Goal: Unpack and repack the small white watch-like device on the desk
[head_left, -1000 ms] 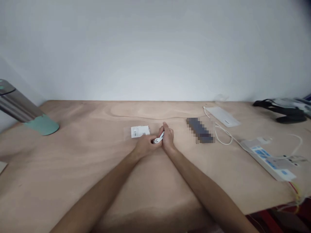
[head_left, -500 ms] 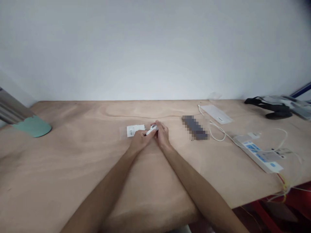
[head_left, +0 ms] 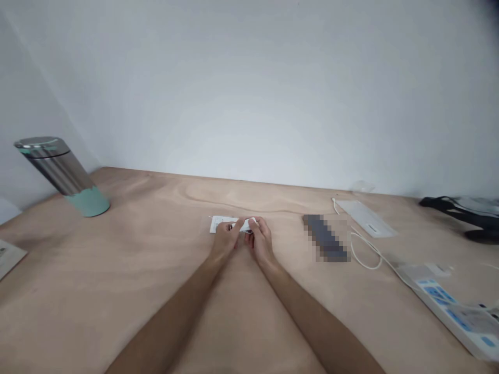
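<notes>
1. Two forearms [head_left: 175,317] reach in from bottom frame over a pale wood-grain tabletop [head_left: 109,280].
2. Power strip [head_left: 448,311], lower right, gets cut off by the frame.
3. Mid-frame, left hand [head_left: 225,240] and right hand [head_left: 262,241] are curled in, both holding a small white item [head_left: 246,225] beside a printed white packet [head_left: 218,223].
4. Steel-and-green bottle [head_left: 70,176] on the left; dark slab [head_left: 326,240] right of centre, pixelated, so no detail.
5. Plain greyish wall [head_left: 249,93] up top.
6. Fingers hide most of the white item, can't tell what it is. Black strap thing [head_left: 460,210], far right, is cropped too.
</notes>
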A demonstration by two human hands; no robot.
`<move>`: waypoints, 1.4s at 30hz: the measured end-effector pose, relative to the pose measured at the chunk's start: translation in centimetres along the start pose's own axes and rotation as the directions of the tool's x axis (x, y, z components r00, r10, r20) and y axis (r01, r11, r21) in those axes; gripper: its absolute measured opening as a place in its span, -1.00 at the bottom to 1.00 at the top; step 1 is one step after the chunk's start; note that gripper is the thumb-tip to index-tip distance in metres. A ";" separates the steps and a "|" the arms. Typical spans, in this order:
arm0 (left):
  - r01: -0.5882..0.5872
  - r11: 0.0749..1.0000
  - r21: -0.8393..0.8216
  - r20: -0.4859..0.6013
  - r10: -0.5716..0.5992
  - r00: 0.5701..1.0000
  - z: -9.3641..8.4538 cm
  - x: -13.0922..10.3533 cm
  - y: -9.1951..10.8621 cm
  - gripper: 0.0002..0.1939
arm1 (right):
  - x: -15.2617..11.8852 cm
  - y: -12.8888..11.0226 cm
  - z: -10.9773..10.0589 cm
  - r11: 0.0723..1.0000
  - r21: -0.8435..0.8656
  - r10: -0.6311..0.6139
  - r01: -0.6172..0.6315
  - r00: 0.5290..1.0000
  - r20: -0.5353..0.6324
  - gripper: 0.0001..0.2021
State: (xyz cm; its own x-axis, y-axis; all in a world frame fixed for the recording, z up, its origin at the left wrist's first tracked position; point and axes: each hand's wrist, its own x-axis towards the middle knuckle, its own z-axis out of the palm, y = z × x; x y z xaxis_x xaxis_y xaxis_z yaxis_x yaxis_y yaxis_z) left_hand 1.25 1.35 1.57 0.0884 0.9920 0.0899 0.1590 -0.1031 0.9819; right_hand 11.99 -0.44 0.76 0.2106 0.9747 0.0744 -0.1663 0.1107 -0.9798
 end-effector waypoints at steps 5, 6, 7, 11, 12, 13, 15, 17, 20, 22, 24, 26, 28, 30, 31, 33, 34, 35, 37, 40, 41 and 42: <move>-0.005 0.997 -0.080 -0.001 0.005 1.000 0.2 0.3 0.1 -0.44 | 0.5 -0.1 0.1 0.995 0.085 0.056 -0.057 0.998 0.013 -0.58; 0.006 0.997 -0.082 0.007 -0.006 1.000 0.3 0.4 0.0 -0.46 | 0.6 0.0 0.1 0.994 0.093 0.061 -0.062 0.998 0.009 -0.58; 0.012 0.997 -0.080 0.011 -0.011 1.000 0.3 0.4 0.0 -0.47 | 0.7 0.0 0.1 0.993 0.095 0.066 -0.066 0.998 0.004 -0.57; -0.002 0.998 -0.061 0.009 0.003 1.000 0.5 0.7 -0.1 -0.52 | 1.2 0.7 -0.1 0.995 0.077 0.064 -0.061 0.997 -0.037 -0.58; -0.011 0.999 -0.048 0.003 0.012 1.000 0.5 0.8 -0.1 -0.52 | 1.4 1.0 -0.1 0.997 0.066 0.050 -0.047 0.998 -0.045 -0.59; -0.021 0.999 -0.036 -0.003 0.021 1.000 0.5 0.8 -0.2 -0.52 | 1.5 1.2 -0.2 0.998 0.052 0.031 -0.028 0.998 -0.051 -0.60; -0.014 1.000 -0.023 -0.012 0.014 1.000 0.4 0.9 -0.2 -0.51 | 1.7 1.6 -0.4 0.999 0.033 0.001 0.000 0.999 -0.041 -0.62; 0.033 0.999 -0.033 -0.016 -0.034 0.999 0.4 1.0 -0.2 -0.47 | 1.7 1.7 -0.4 1.000 0.018 0.006 -0.005 0.999 -0.033 -0.61; 0.072 0.996 -0.060 -0.037 -0.075 0.997 0.5 1.0 -0.2 -0.44 | 1.6 1.3 -0.3 0.998 -0.014 0.068 -0.068 0.997 -0.038 -0.58; 0.056 0.995 -0.079 -0.036 -0.059 0.998 0.5 1.0 -0.3 -0.44 | 1.4 0.9 -0.2 0.996 -0.030 0.083 -0.084 0.996 -0.044 -0.54; 0.041 0.995 -0.089 -0.030 -0.044 0.999 0.5 0.9 -0.3 -0.45 | 1.3 0.6 0.0 0.995 -0.058 0.078 -0.081 0.996 -0.045 -0.51; 0.031 0.995 -0.092 -0.013 -0.032 0.999 0.5 0.9 -0.4 -0.45 | 1.1 0.4 0.0 0.994 -0.073 0.076 -0.080 0.996 -0.049 -0.50; 0.023 0.996 -0.090 0.017 -0.021 1.000 0.4 0.8 -0.4 -0.46 | 1.1 0.4 0.0 0.994 -0.079 0.074 -0.078 0.996 -0.047 -0.51; 0.017 0.997 -0.076 0.055 -0.013 0.998 0.3 0.8 -0.3 -0.48 | 1.0 0.5 0.0 0.994 -0.081 0.066 -0.069 0.997 -0.036 -0.53; 0.013 0.997 -0.070 0.070 -0.008 0.997 0.3 0.8 -0.2 -0.49 | 1.1 0.5 -0.1 0.995 -0.081 0.062 -0.065 0.998 -0.032 -0.54; 0.008 0.998 -0.064 0.094 -0.002 0.996 0.3 0.7 0.0 -0.51 | 1.1 0.6 -0.1 0.994 -0.081 0.066 -0.068 0.998 -0.023 -0.55; 0.005 0.998 -0.066 0.102 0.001 0.995 0.3 0.7 0.1 -0.52 | 1.1 0.6 -0.1 0.994 -0.081 0.071 -0.073 0.997 -0.021 -0.56; 0.001 0.998 -0.070 0.108 0.006 0.994 0.3 0.7 0.2 -0.52 | 1.1 0.6 -0.1 0.994 -0.081 0.076 -0.078 0.997 -0.020 -0.58; -0.007 0.997 -0.072 0.110 0.015 0.994 0.3 0.7 0.3 -0.53 | 1.1 0.5 -0.1 0.993 -0.085 0.078 -0.079 0.997 -0.019 -0.60; -0.021 0.997 -0.071 0.101 0.028 0.994 0.3 0.7 0.3 -0.53 | 1.0 0.5 0.0 0.993 -0.085 0.078 -0.080 0.997 -0.018 -0.64; -0.027 0.997 -0.072 0.100 0.034 0.994 0.3 0.7 0.3 -0.53 | 1.1 0.5 0.0 0.993 -0.085 0.083 -0.084 0.996 -0.016 -0.65; -0.031 0.997 -0.074 0.102 0.039 0.994 0.3 0.7 0.3 -0.53 | 1.1 0.6 0.0 0.992 -0.084 0.089 -0.090 0.996 -0.017 -0.65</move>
State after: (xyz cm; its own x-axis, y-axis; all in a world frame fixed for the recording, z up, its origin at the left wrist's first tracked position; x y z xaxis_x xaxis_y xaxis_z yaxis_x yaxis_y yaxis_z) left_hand 1.67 2.01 1.91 0.1945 0.9747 0.1103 0.0833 -0.1284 0.9882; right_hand 12.15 0.69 0.28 0.2111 0.9773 -0.0159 -0.1032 0.0061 -0.9946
